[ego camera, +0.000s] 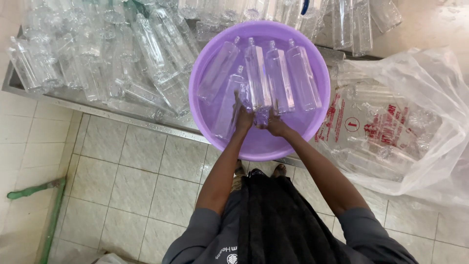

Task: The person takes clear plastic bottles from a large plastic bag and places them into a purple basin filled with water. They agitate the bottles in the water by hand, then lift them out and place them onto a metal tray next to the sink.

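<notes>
Two hands are down in the purple basin [205, 54], both in the water at its near side. My left hand [243, 119] is closed around the base of a clear plastic bottle [257, 73] that lies lengthwise in the middle of the basin; my right hand [274, 126] is at the same base, fingers curled against it, though I cannot tell how firmly it grips.

Progress, as I judge it: five or so bottles float or lie in the basin, necks pointing away from me, so this batch is mid-wash. A large heap of clear bottles [97, 58] covers the metal trough [29, 93] to the left and behind the basin; I cannot tell whether these are finished or waiting. More bottles sit inside the open plastic bag [415, 122] on the right, touching the basin's right side.

Room to move: the basin is crowded, with bottles side by side and free water only at the near edge around my hands. The basin's rim overhangs the trough's front edge towards me. Below, tiled floor [127, 166] lies open; a green hose or handle [34, 190] rests at far left
</notes>
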